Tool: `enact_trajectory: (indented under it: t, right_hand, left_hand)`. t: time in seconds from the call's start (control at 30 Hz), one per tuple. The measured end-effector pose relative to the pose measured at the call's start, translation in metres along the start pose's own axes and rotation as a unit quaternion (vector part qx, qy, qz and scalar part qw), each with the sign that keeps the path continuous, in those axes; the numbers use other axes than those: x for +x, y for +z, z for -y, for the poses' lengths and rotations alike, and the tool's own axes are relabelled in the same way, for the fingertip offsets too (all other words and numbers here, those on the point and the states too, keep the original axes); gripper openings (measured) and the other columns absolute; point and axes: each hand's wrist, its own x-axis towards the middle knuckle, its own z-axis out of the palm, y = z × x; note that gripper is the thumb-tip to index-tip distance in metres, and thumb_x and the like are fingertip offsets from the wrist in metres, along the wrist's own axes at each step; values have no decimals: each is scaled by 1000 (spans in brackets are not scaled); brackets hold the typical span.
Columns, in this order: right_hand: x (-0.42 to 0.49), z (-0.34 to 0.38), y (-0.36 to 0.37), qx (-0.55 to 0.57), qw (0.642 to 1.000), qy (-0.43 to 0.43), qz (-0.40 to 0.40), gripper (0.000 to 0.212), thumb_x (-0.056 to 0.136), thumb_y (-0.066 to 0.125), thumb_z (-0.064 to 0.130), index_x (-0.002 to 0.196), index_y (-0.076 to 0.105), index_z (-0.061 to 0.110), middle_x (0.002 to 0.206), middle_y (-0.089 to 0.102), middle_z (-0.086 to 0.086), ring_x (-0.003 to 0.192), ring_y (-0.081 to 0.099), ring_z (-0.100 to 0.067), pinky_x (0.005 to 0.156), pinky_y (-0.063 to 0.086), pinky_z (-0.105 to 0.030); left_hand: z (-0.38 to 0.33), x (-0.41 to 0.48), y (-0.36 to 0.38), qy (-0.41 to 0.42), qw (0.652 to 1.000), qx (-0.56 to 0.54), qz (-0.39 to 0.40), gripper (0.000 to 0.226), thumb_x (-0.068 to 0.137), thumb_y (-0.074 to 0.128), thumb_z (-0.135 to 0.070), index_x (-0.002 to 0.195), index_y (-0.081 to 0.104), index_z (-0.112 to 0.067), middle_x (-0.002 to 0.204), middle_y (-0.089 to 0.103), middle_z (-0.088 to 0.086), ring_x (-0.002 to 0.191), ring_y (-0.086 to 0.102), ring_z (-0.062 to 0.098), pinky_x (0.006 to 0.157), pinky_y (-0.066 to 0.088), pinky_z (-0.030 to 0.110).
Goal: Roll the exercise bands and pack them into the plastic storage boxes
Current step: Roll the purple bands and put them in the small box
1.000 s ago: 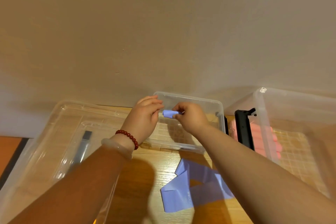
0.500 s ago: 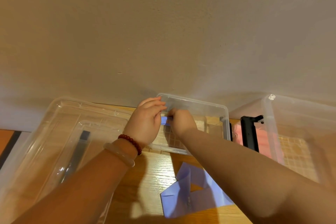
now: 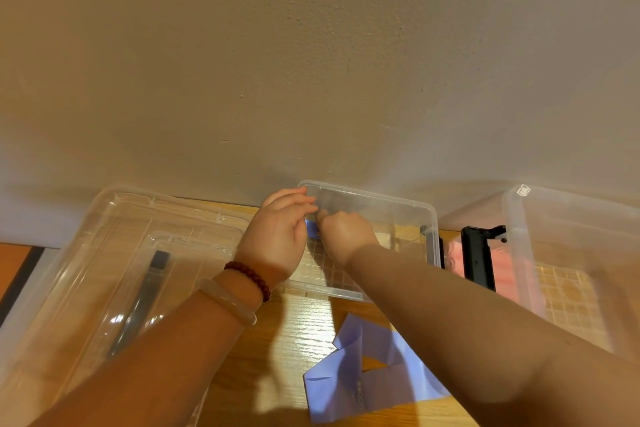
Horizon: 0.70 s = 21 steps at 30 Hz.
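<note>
Wooden tabletop against a beige wall carries clear boxes; over the left end of the small middle box the left hand and right hand meet, both pinching a rolled purple band (mostly hidden by fingers), while a loose purple band lies flat nearer the person

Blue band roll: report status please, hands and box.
Left hand and right hand both pinch rolled blue band. Roll over small clear box, not yet down. Second blue band loose on table, out of the way.
</note>
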Motion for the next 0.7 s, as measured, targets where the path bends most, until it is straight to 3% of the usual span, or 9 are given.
enact_trajectory:
  t: [0.13,0.27,0.43,0.53,0.7]
  right_hand:
    - [0,1,0,32,999,4,-6,33,97,43,4,129,47,5,113,64,-15,102,62,-35,70,38,-33]
    - [0,1,-2,38,999,-1,8,32,97,44,5,129,51,5,114,64,-15,103,62,-35,73,41,-34]
    - [1,1,2,14,999,-28,-8,43,96,42,3,139,35,3,110,64,-16,98,63,-36,72,45,-37]
    - [3,-1,2,34,999,-16,-3,45,96,42,4,141,35,7,110,63,-16,98,62,-36,71,44,-37]
    - [1,-4,-11,147,989,28,-17,18,96,50,12,110,62,9,104,66,-14,95,61,-31,68,37,-29]
  left_hand:
    - [-5,0,-1,-6,1000,12,9,32,81,48,1,100,73,-4,111,68,8,117,43,5,103,19,0]
    - [-8,0,-3,-13,1000,20,12,31,81,54,10,101,73,-3,113,68,10,117,39,-1,102,18,-2]
    - [-11,0,-4,-16,999,36,21,32,81,55,12,103,72,-3,116,66,10,117,42,9,101,14,-4]
    - [-12,0,-5,-13,999,36,26,30,83,55,10,104,72,-4,116,66,10,118,42,9,101,16,-2]
    - [-18,0,-9,-2,998,51,34,26,90,55,0,110,70,-5,120,66,7,123,46,13,104,23,12]
